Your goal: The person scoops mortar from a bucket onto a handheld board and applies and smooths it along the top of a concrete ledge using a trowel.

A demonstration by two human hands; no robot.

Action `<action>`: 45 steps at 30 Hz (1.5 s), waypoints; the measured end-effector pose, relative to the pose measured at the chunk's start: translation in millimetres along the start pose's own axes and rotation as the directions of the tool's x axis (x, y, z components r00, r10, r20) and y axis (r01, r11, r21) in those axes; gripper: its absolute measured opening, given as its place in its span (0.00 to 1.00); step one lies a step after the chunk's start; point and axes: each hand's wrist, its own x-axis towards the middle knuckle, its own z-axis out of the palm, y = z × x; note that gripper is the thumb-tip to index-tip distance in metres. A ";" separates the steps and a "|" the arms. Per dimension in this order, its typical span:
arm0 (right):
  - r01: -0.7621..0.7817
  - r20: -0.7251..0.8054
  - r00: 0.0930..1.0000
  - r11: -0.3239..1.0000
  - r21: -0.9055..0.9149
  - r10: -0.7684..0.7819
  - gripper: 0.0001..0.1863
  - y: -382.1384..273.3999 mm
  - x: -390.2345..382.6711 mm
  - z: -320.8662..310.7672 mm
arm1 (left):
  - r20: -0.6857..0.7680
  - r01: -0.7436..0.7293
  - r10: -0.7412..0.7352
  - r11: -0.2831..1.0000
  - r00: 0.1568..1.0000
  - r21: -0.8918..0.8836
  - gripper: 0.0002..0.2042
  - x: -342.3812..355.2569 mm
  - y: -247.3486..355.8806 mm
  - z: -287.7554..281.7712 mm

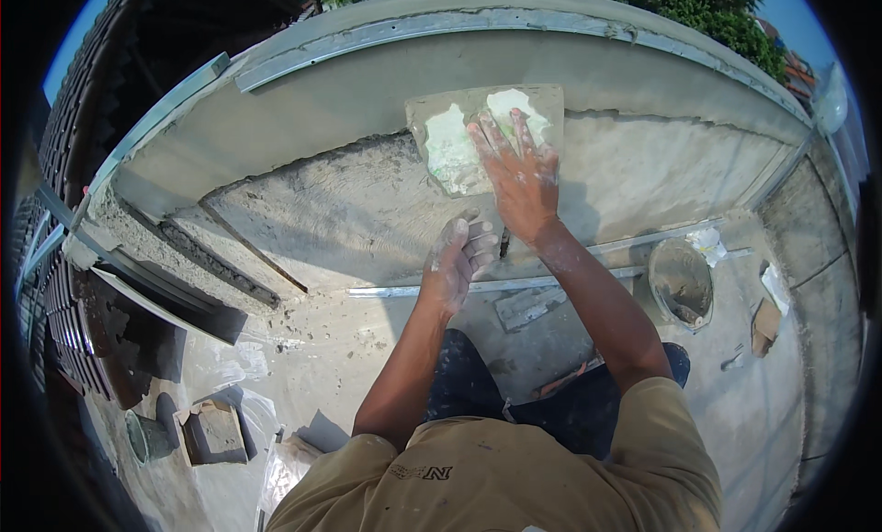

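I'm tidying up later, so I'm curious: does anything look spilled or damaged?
Yes: grey crumbs litter the floor near the strip's left end, with white smears farther left, like spills. Under the right hand, the slab looks patchy, with jagged white areas interrupting its grey.

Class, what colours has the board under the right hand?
Board: grey with whitish patches, head view.

Outdoor building site, daylight and open sky (797, 13), part-plastered wall (322, 197), metal strips (441, 27) along it, bucket (647, 298) of grey mortar (682, 277), splattered concrete floor (335, 344), tiled roof (78, 132) close on left, treetops (689, 22) beyond.
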 end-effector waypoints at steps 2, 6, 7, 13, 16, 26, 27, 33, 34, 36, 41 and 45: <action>0.029 -0.073 0.997 0.999 0.034 -0.026 0.33 -7.4 24.6 -9.7 | -0.009 -0.196 0.197 0.980 0.980 0.025 0.20 14.7 36.8 26.4; 0.054 -0.221 0.975 0.996 0.077 -0.036 0.33 -17.1 65.2 2.1 | -0.066 -0.366 0.382 0.914 0.922 0.174 0.20 52.1 74.3 35.9; 0.050 -0.243 0.970 0.995 0.088 -0.027 0.33 -18.5 71.2 5.6 | -0.070 -0.370 0.386 0.913 0.920 0.174 0.20 60.1 78.2 35.1; 0.029 -0.226 0.974 0.991 0.131 0.002 0.35 -22.3 78.1 25.4 | -0.153 -0.393 0.425 0.897 0.892 0.203 0.19 94.0 74.4 23.5; 0.093 -0.122 0.989 0.989 0.115 -0.079 0.35 -32.6 48.9 43.5 | -0.114 -0.456 0.467 0.883 0.877 0.115 0.18 89.5 46.4 -2.5; 0.170 -0.115 0.980 0.982 0.079 -0.161 0.34 -29.6 45.4 -18.2 | -0.127 -0.433 0.449 0.891 0.884 0.137 0.16 43.4 65.4 10.9; 0.170 -0.116 0.980 0.982 0.078 -0.161 0.34 -24.5 54.0 -18.0 | -0.080 -0.443 0.458 0.883 0.885 0.153 0.17 50.2 73.9 16.0; 0.104 -0.042 0.994 0.994 0.022 -0.104 0.34 -7.1 76.5 -18.2 | -0.099 -0.478 0.497 0.862 0.862 0.167 0.18 63.5 82.5 44.6; 0.104 -0.034 0.994 0.994 0.023 -0.104 0.34 -3.9 79.1 -18.5 | -0.104 -0.472 0.492 0.866 0.865 0.166 0.18 64.7 82.8 49.4; 0.071 -0.013 0.997 0.997 -0.003 -0.071 0.34 -4.2 84.2 -23.1 | -0.155 -0.460 0.492 0.864 0.857 0.203 0.17 64.3 85.7 53.3; 0.086 0.072 0.993 0.994 0.067 -0.091 0.32 -28.5 41.3 -2.6 | -0.199 -0.400 0.430 0.900 0.881 0.172 0.17 46.0 51.1 6.7; 0.114 0.141 0.980 0.977 0.178 -0.140 0.31 -54.7 5.1 -0.3 | -0.256 -0.367 0.413 0.906 0.874 0.211 0.17 7.8 36.4 -13.5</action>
